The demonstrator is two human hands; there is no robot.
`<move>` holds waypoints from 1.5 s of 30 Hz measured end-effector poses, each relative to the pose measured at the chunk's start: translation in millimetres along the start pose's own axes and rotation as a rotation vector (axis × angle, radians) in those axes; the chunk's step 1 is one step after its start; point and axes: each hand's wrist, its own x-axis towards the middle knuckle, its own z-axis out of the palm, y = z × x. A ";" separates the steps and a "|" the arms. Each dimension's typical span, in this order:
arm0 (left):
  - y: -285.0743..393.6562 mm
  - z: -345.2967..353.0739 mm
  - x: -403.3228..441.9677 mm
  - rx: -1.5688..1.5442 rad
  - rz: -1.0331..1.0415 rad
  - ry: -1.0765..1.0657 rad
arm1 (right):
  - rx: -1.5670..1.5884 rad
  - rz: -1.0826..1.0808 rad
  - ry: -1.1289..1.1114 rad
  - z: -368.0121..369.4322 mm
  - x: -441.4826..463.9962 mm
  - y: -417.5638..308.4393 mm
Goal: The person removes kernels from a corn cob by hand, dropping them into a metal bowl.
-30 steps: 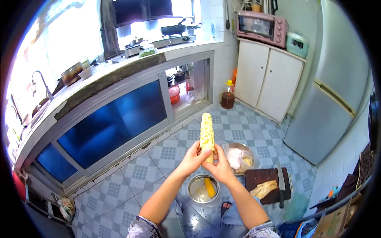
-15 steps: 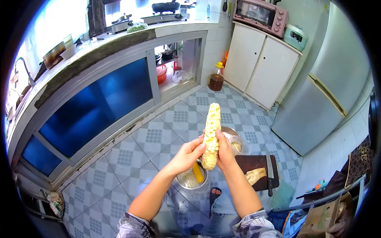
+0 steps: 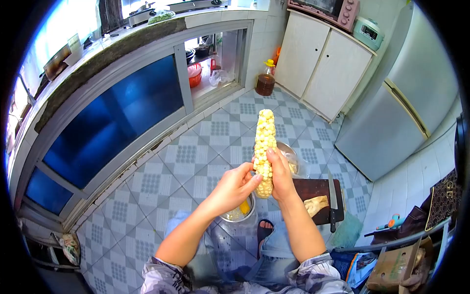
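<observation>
An ear of corn with pale yellow kernels stands nearly upright between my hands, tip pointing away from me. My right hand is wrapped around its lower right side, thumb lying along the kernels. On the left, my left hand closes on the lower part of the cob, its thumb pressed against the kernels near the base. Beneath the hands, a metal bowl holds loose kernels and a yellow piece of corn, partly hidden by my left hand and the ear.
A dark cutting board with a knife and a pale flat piece lies at right. Behind my right hand sits another metal bowl with a plastic bag. An oil jug stands by the white cabinet; the fridge is at right.
The view has tilted down slightly, so the surroundings sit higher. My hands still hold the ear; my left thumb has shifted a little on it, and the yellow piece is more hidden.
</observation>
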 end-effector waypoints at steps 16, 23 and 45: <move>-26.3 25.1 5.8 0.129 0.093 0.127 | -0.072 0.024 0.016 -6.2 1.8 12.3; -15.2 4.4 9.3 -0.438 -0.196 -0.137 | -0.140 0.074 0.041 -3.6 1.9 6.5; -19.3 12.2 11.2 -0.609 -0.312 -0.160 | -0.145 0.065 0.028 -5.2 3.6 11.1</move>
